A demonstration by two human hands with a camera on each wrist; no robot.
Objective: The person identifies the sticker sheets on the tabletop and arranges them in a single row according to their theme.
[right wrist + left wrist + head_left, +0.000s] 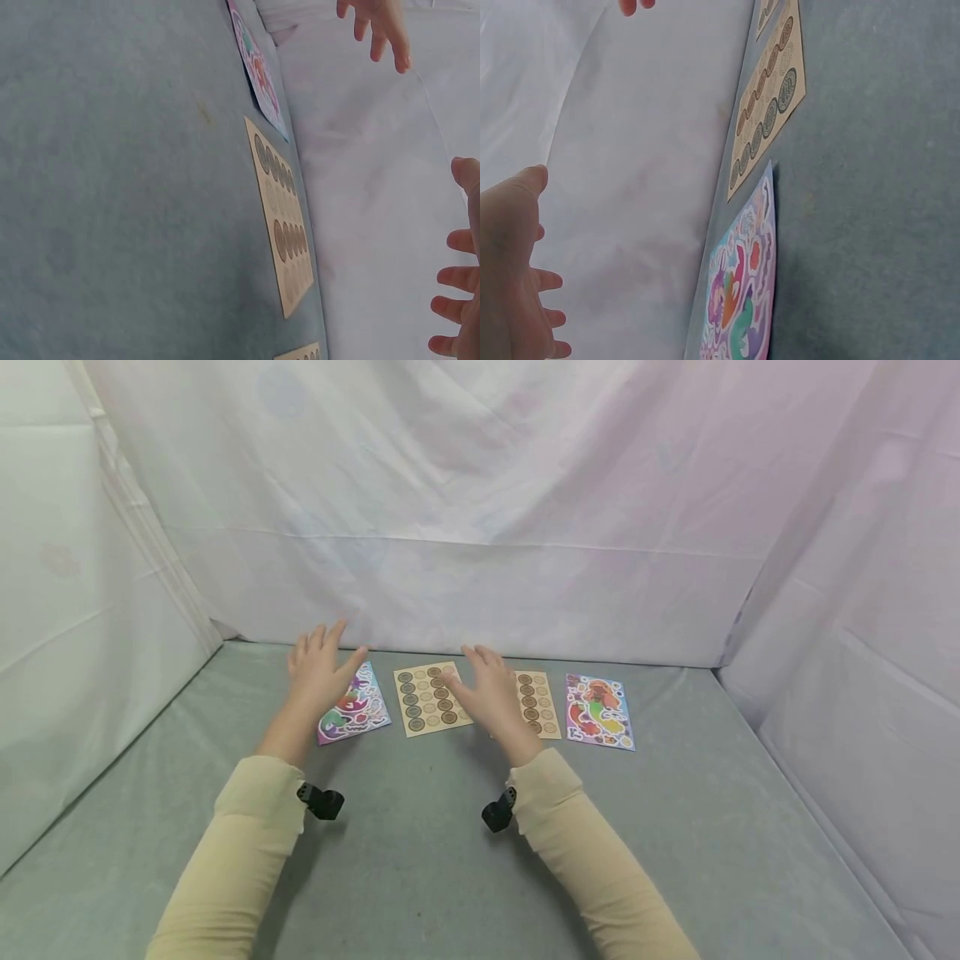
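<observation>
Both hands hover above a row of flat sheets and hold nothing. My left hand [317,672], fingers spread, is over the colourful sticker sheet [355,708] at the left end, partly covering it in the head view. To its right lies a tan sheet with rows of round stickers [422,700]. My right hand [489,693] is raised between that one and a second tan sheet [536,703], hiding part of each. Another colourful sticker sheet [598,712] lies at the right end. In the left wrist view the sticker sheet [739,285] lies below the hand, apart from it.
A grey cloth [420,860] covers the table. White fabric [480,593] hangs behind the sheets, and more stands along the left [90,610] and right sides. A small black camera [322,802] is strapped at each wrist.
</observation>
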